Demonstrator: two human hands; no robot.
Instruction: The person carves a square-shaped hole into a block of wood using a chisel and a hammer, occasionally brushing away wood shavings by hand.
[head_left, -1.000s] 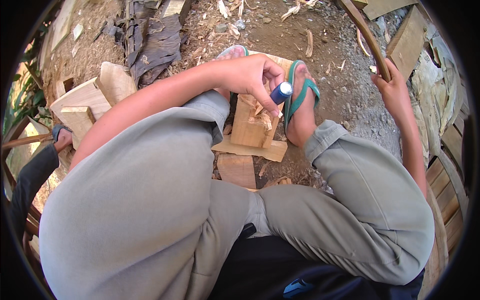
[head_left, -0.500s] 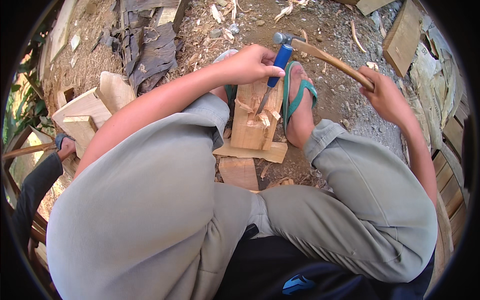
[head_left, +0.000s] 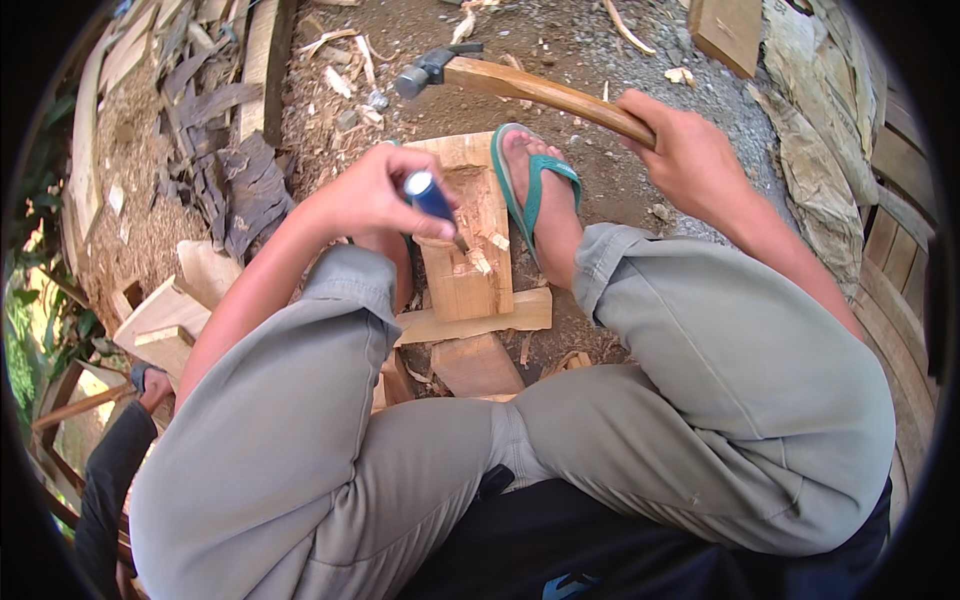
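My left hand point(head_left: 365, 195) is closed round the blue handle of a chisel point(head_left: 430, 198), whose end cap faces up. The chisel's tip points down to the right, at the near part of a recess cut in a wooden block point(head_left: 470, 292). Curled chips lie around the tip; whether it touches the wood I cannot tell. My right hand point(head_left: 690, 155) grips the wooden handle of a claw hammer point(head_left: 550, 97). The hammer's metal head hangs beyond the chisel, apart from it. My feet in green flip-flops point(head_left: 543, 190) stand on either side of the block.
Below the block lies a flat wood strip point(head_left: 525, 310), with an offcut point(head_left: 475, 365) nearer me. Boards point(head_left: 165, 310) and dark bark pieces point(head_left: 255, 185) lie at left. A plank point(head_left: 727, 35) and crumpled sheeting point(head_left: 815, 180) are at right. Another person's sleeved arm point(head_left: 108, 480) shows at lower left.
The hammer head has come away from the chisel's end and lifted. My left hand has shifted left and nearer, tilting the chisel so its cap shows. The whole view has shifted somewhat.
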